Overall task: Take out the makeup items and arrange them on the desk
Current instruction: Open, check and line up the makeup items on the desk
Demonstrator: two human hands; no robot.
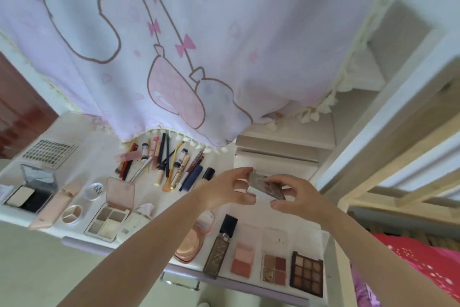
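Observation:
Both hands hold one small brown eyeshadow palette (270, 186) with a clear lid above the white desk (82, 149). My left hand (227, 191) pinches its left end and my right hand (296, 198) grips its right end. Below them lie a dark multi-pan palette (307, 273), a small multi-pan palette (273, 269), a pink blush duo (242, 260), a foundation bottle (220, 248) and a round pink compact (193, 242). Several pencils, brushes and tubes (164, 163) are lined up further back. An open pink palette (110, 214) and a mirrored powder compact (29, 191) lie to the left.
A lilac printed curtain (174, 40) hangs over the back of the desk. A sheet of small stickers (48, 152) lies at the far left. White shelving (276, 154) stands behind the hands, a ladder frame (398, 132) to the right, red bedding (418, 262) at lower right.

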